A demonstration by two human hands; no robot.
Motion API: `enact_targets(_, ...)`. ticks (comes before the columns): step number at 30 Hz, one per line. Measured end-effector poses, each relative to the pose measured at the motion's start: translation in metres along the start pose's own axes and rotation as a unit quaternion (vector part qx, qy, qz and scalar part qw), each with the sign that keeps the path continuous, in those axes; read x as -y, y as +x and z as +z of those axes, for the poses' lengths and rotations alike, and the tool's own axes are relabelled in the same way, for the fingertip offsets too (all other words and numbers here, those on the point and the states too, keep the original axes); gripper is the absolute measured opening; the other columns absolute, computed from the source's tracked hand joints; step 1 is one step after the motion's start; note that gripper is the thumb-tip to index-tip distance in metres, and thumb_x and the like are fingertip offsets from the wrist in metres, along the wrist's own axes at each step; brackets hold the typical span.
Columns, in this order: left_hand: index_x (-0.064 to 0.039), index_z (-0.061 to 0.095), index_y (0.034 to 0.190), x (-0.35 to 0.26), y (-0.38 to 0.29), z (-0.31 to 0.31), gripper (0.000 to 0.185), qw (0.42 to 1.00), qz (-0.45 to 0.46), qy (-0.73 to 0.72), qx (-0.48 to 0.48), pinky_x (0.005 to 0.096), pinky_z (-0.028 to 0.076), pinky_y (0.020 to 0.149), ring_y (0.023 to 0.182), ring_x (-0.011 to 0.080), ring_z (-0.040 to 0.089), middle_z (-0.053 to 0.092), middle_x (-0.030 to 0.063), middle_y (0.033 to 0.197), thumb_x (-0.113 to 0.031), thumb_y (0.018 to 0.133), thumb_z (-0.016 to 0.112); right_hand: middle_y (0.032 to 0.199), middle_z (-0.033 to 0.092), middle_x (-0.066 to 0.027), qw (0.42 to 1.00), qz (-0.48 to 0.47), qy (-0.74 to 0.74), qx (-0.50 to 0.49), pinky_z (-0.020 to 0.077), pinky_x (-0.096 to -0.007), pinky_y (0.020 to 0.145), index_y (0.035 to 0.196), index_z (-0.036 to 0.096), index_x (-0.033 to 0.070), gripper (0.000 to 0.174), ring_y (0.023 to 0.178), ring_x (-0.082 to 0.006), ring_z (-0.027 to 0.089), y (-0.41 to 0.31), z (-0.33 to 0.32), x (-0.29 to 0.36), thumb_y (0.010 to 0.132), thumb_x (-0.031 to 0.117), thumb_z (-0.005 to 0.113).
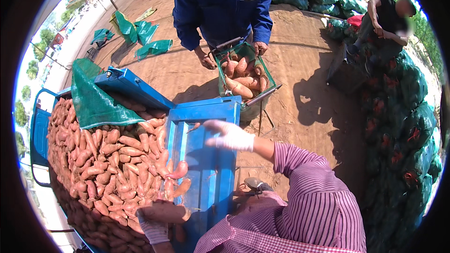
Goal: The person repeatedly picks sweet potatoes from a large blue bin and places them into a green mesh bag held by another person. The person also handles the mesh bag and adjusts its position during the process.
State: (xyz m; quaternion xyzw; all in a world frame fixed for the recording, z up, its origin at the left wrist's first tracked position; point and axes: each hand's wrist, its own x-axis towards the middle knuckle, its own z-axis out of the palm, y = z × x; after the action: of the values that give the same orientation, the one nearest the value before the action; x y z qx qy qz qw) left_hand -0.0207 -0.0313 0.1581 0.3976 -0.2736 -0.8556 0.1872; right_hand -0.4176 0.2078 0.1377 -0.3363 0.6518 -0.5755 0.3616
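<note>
My left hand (153, 225), in a white glove, grips a large sweet potato (167, 213) at the near edge of the heap of sweet potatoes (116, 168) in a blue truck bed. Above the lowered blue metal tailgate (202, 179) is my right hand (230, 136), gloved, fingers apart and holding nothing. A few sweet potatoes lie where the heap meets the tailgate. Past the tailgate, a green mesh bag (269, 77) hangs in a metal frame, partly filled with sweet potatoes (244, 80).
A person in a blue jacket (223, 7) stands behind the framed bag, hands at its rim. Green mesh (102, 102) covers part of the heap. Stacked full bags (397, 140) line the right side, where another person (386, 24) sits. Loose green bags (153, 47) lie on the ground.
</note>
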Motion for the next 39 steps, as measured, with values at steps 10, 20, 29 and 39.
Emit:
enact_targets(10,-0.012,0.029,0.157,0.085,0.052,0.182,0.075,0.97,0.049,0.2,0.133,0.0576,0.024,0.115,0.146,0.0383,0.028,0.033,0.0146,0.158,-0.044,0.097,0.061,0.151,0.041,-0.0122,0.945,0.09,0.313,0.03,0.0306,-0.0353,0.116,0.156,0.024,0.001,0.1,0.138,-0.0223,0.04,-0.039,-0.014,0.008,0.081,0.036,0.081)
enact_targets(20,-0.01,0.054,0.134,0.078,-0.059,-0.078,0.045,0.954,0.036,0.103,-0.278,0.0444,0.05,0.086,0.112,0.0266,0.059,0.059,0.0094,0.126,-0.039,0.099,0.058,0.133,0.061,-0.0228,0.9,0.169,-0.276,-0.291,0.0469,-0.0393,0.103,0.143,0.049,0.006,0.071,0.123,-0.0366,0.059,0.076,-0.201,-0.096,0.081,0.031,0.072)
enact_targets(29,-0.011,0.063,0.119,0.152,-0.172,-0.176,0.04,0.847,0.046,0.237,-0.473,0.0356,0.047,0.076,0.087,0.0153,0.06,0.066,-0.0006,0.098,-0.037,0.09,0.073,0.119,0.064,-0.0116,0.761,-0.011,-0.585,-0.278,0.0366,-0.0479,0.108,0.109,0.066,0.009,0.034,0.122,-0.0304,0.055,0.043,-0.094,-0.143,0.083,0.031,0.068)
enact_targets(39,-0.007,0.063,0.12,0.259,-0.204,-0.153,0.047,0.567,0.056,0.62,-0.539,0.047,0.038,0.108,0.13,0.0368,0.047,0.056,0.0149,0.137,-0.04,0.086,0.071,0.143,0.05,-0.0156,0.863,-0.172,-0.456,-0.135,0.034,-0.0472,0.114,0.132,0.054,0.006,0.051,0.136,-0.0381,0.044,-0.023,-0.001,-0.093,0.085,0.011,0.072)
